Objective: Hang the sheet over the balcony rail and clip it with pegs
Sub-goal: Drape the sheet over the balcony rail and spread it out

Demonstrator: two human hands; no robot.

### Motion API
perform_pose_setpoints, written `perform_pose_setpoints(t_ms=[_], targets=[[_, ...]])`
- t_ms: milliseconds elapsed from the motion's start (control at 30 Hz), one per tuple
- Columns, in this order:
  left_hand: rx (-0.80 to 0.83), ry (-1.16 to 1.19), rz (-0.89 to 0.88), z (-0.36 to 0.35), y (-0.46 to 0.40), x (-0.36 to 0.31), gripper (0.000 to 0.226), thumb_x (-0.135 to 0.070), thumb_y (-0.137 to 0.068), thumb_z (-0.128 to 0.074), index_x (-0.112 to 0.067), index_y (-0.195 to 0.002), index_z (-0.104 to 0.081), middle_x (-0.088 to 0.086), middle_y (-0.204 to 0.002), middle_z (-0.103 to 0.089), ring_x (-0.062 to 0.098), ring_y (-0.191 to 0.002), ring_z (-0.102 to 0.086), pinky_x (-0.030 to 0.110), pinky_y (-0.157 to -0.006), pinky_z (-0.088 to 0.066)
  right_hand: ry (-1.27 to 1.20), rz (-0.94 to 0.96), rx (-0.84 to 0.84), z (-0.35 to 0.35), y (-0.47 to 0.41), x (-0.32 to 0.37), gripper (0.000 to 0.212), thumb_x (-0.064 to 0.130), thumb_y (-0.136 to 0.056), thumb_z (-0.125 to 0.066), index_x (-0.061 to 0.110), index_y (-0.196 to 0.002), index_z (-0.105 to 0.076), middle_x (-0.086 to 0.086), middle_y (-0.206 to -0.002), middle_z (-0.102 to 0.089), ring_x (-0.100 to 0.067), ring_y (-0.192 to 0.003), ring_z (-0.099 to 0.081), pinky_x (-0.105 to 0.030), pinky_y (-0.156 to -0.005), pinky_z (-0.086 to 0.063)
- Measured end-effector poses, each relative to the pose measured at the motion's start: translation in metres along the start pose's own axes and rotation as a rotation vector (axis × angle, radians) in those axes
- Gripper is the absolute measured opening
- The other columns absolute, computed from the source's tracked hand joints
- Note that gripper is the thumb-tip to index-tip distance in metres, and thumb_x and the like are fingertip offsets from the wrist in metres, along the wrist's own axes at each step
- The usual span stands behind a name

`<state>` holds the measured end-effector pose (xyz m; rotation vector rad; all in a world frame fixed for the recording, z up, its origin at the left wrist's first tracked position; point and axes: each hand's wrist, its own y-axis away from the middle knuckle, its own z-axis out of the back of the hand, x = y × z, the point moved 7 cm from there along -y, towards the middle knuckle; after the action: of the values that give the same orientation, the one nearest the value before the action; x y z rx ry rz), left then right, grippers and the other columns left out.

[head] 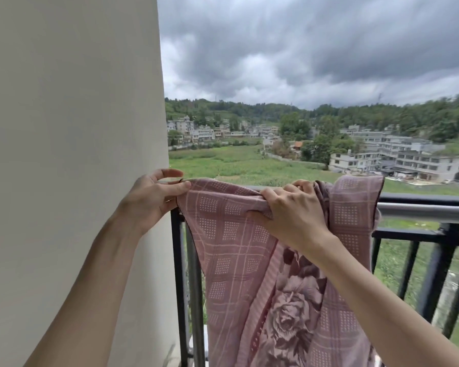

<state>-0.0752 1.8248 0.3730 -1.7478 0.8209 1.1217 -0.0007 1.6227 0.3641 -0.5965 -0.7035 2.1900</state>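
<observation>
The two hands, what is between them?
Head view: only a stretch of pink sheet spans between left hand and right hand.

Left arm: bare from lower left of the frame up to the left hand [154,197]; no sleeve in view.
Right arm: bare from lower right up to the right hand [289,210]; no sleeve in view.
Fingernails: short, unpainted.

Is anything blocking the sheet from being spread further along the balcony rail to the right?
Nothing visible does. The sheet already hangs over the rail, pinched at its corner by the left hand and gripped at a bunched fold by the right hand. The rail to the right is bare. No pegs are in view.
</observation>
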Motion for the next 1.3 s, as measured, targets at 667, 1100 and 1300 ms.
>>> perform_pose_setpoints(t_ms=[667, 1100, 1300], targets=[[0.040, -1.380, -0.663, -0.099, 0.016, 0.041, 0.062, -0.055, -0.086, -0.012, -0.025, -0.123, -0.052, -0.003, -0.119, -0.058, 0.021, -0.116, -0.047, 0.038, -0.106, -0.021, -0.058, -0.188, -0.246, 0.007, 0.025, -0.026, 0.044, 0.044, -0.076, -0.062, 0.014, -0.108, -0.066, -0.013, -0.121, -0.062, -0.035, -0.123, -0.049, -0.046, -0.114, 0.003], [-0.099, -1.319, -0.697, -0.100, 0.008, 0.047, 0.058, -0.056, -0.088, -0.013, -0.023, -0.103, -0.059, 0.003, -0.099, -0.061, 0.026, -0.098, -0.050, 0.034, -0.088, -0.018, 0.093, -0.264, -0.157, 0.017, 0.063, -0.096, 0.060, 0.066, -0.077, -0.036, 0.023, -0.115, -0.055, -0.005, -0.120, -0.058, -0.030, -0.110, -0.052, -0.054, -0.099, -0.032], [-0.190, -1.332, -0.654, -0.104, 0.007, 0.046, 0.056, -0.052, -0.087, -0.014, -0.022, -0.101, -0.059, 0.006, -0.101, -0.062, 0.027, -0.101, -0.049, 0.036, -0.090, -0.019, 0.132, -0.392, -0.183, 0.028, 0.104, -0.181, 0.061, 0.068, -0.076, -0.036, 0.020, -0.109, -0.055, -0.009, -0.113, -0.059, -0.032, -0.104, -0.054, -0.052, -0.095, -0.035]])
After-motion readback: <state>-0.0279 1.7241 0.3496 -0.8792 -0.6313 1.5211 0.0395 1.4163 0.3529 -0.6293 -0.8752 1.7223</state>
